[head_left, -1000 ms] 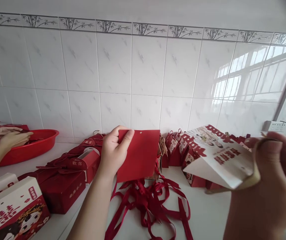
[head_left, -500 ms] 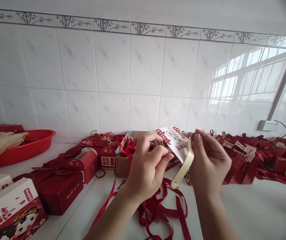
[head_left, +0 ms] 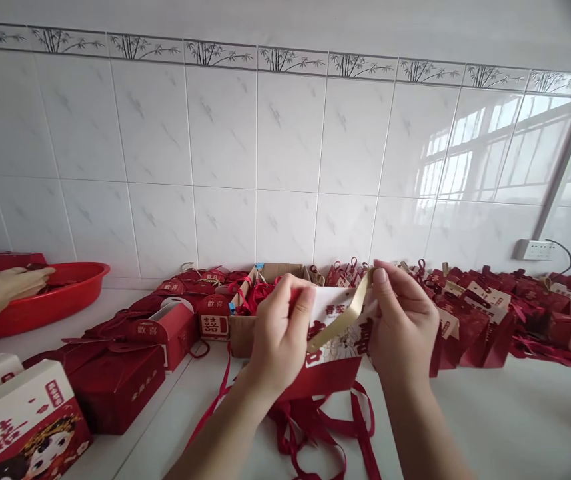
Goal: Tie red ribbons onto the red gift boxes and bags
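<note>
Over the white counter (head_left: 505, 427) I hold a small red and white gift bag (head_left: 332, 357) between both hands. My left hand (head_left: 280, 340) pinches its left side, thumb and fingers closed on the paper. My right hand (head_left: 402, 323) grips its right side and the cream ribbon handle (head_left: 340, 317) that crosses the bag's front. Under the bag lies a tangle of dark red ribbons (head_left: 315, 427).
Another person's hands (head_left: 10, 283) rest in a red plastic basin (head_left: 50, 297) at far left. Red gift boxes (head_left: 130, 367) and a printed white box (head_left: 20, 427) fill the left; an open cardboard box (head_left: 255, 313) stands behind. Many small red bags (head_left: 515, 320) line the right. A wall socket (head_left: 535, 250) sits above them.
My hands came together from apart and lowered toward the counter. The bag, earlier flat in my right hand, now stands upright between both hands, its printed front facing me.
</note>
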### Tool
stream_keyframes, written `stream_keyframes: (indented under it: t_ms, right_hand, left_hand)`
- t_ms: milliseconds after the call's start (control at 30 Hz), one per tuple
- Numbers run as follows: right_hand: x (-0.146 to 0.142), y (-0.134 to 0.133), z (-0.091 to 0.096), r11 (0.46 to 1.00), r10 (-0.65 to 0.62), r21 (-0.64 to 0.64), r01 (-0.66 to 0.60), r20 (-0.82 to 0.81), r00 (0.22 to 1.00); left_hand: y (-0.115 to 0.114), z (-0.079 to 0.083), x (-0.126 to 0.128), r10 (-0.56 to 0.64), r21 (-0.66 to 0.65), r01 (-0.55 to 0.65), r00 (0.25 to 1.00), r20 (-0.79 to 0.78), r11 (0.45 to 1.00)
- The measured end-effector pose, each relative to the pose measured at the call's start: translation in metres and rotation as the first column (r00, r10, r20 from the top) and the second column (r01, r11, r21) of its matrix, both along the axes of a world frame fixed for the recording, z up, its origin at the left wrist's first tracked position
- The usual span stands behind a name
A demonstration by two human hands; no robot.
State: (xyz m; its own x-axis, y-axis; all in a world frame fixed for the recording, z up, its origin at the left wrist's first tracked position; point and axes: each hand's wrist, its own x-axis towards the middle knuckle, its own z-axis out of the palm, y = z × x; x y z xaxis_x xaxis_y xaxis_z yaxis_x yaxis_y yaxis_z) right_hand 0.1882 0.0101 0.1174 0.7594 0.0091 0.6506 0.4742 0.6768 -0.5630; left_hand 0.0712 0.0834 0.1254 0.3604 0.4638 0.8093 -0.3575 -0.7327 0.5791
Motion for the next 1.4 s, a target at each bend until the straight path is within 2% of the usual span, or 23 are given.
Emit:
stream_keyframes:
  t_ms: [67, 167, 300, 367, 500, 633, 800, 933, 1067, 1267, 1400]
  right_hand:
    - [-0.001, 0.0, 0.001, 0.999, 0.016, 0.042, -0.015, -0.018, 1.0]
    - [-0.006, -0.002, 0.003, 0.995, -0.047, 0.092, 0.046, 0.014, 0.999]
    - [-0.012, -0.005, 0.004, 0.976, -0.195, 0.121, 0.182, 0.105, 0.975]
    - [-0.013, -0.005, 0.004, 0.971, -0.222, 0.121, 0.205, 0.153, 0.963]
    - [-0.012, -0.003, 0.0, 0.981, -0.176, 0.126, 0.148, 0.26, 0.949]
    - [-0.006, -0.002, -0.001, 0.99, -0.087, 0.14, 0.031, 0.415, 0.906]
    - [0.0, -0.005, 0.001, 0.996, 0.051, 0.031, -0.078, 0.511, 0.858]
    - [0.001, -0.008, 0.001, 0.997, 0.069, -0.068, -0.039, 0.516, 0.854]
    - [0.001, -0.01, 0.003, 0.994, 0.065, -0.113, -0.001, 0.563, 0.824]
    - [0.001, -0.014, 0.004, 0.989, 0.099, -0.147, -0.008, 0.628, 0.772]
    - [0.002, -0.014, 0.004, 0.985, 0.119, -0.174, -0.003, 0.66, 0.742]
  left_hand:
    - [0.003, 0.002, -0.002, -0.027, -0.101, 0.03, 0.999, 0.032, 0.994]
    - [0.004, 0.001, -0.003, -0.06, -0.189, 0.069, 0.997, 0.052, 0.98]
    - [0.0, -0.001, -0.001, -0.109, -0.219, 0.127, 0.99, 0.094, 0.967]
    - [-0.002, -0.001, -0.001, -0.119, -0.194, 0.137, 0.988, 0.101, 0.971]
    - [-0.002, 0.003, -0.003, -0.081, -0.159, 0.08, 0.997, -0.002, 0.984]
    - [0.002, 0.005, -0.004, -0.125, -0.194, 0.119, 0.992, -0.016, 0.974]
    - [0.004, 0.004, -0.004, -0.153, -0.148, 0.148, 0.988, -0.02, 0.978]
    - [0.001, 0.003, -0.005, -0.11, -0.088, 0.106, 0.993, -0.045, 0.99]
    - [-0.001, 0.002, -0.007, -0.057, -0.022, 0.056, 0.997, -0.057, 0.998]
    - [-0.002, 0.002, -0.009, -0.125, -0.057, 0.122, 0.99, -0.061, 0.991]
    - [-0.002, 0.002, -0.008, -0.121, -0.042, 0.119, 0.991, -0.051, 0.992]
